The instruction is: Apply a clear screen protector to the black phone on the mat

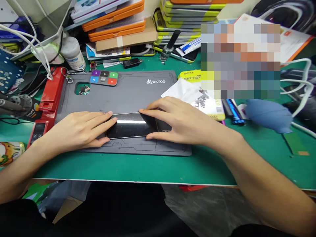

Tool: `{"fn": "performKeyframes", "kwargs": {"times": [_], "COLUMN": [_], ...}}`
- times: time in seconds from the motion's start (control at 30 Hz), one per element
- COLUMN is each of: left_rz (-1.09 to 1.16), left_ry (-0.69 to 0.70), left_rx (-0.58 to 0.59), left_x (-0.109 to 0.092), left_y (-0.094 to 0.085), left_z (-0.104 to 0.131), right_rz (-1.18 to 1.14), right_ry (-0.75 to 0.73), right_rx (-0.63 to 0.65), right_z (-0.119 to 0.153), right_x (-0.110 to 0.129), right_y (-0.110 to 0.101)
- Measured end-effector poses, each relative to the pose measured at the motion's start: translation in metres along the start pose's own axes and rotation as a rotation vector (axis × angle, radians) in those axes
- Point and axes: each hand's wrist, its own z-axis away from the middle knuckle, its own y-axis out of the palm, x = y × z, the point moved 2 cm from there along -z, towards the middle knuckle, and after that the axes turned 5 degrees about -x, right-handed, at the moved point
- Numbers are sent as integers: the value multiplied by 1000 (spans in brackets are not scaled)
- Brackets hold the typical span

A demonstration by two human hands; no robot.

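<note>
A smartphone (130, 127) with a glossy black screen lies lengthwise across a grey WKTOO work mat (128, 89). A bright strip of light reflects along its glass. My left hand (82, 128) grips the phone's left end, with fingertips on the upper edge and glass and the thumb at the lower corner. Around the right part, my right hand (181, 120) has its fingers at the far edge and its thumb at the near edge. That hand partly hides the right end of the phone.
A red device (49, 98) stands left of the mat, by a white jar (72, 52). Stacked orange cases (116, 31) line the back. To the right lie white paper on a yellow battery box (191, 77) and a blue air blower (268, 115). A blurred patch covers the upper right.
</note>
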Motion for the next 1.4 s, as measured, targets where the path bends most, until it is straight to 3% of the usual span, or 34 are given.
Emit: {"fn": "performKeyframes", "kwargs": {"times": [0.73, 0.97, 1.4], "left_rz": [38, 149, 40], "left_ry": [-36, -81, -35], "left_rx": [81, 33, 48], "left_x": [-5, -3, -5], "left_y": [1, 3, 4], "left_z": [8, 10, 8], "right_rz": [20, 14, 38], "right_ry": [16, 25, 12], "right_rx": [13, -11, -20], "right_z": [0, 2, 3], "right_x": [2, 1, 2], "right_y": [0, 3, 3]}}
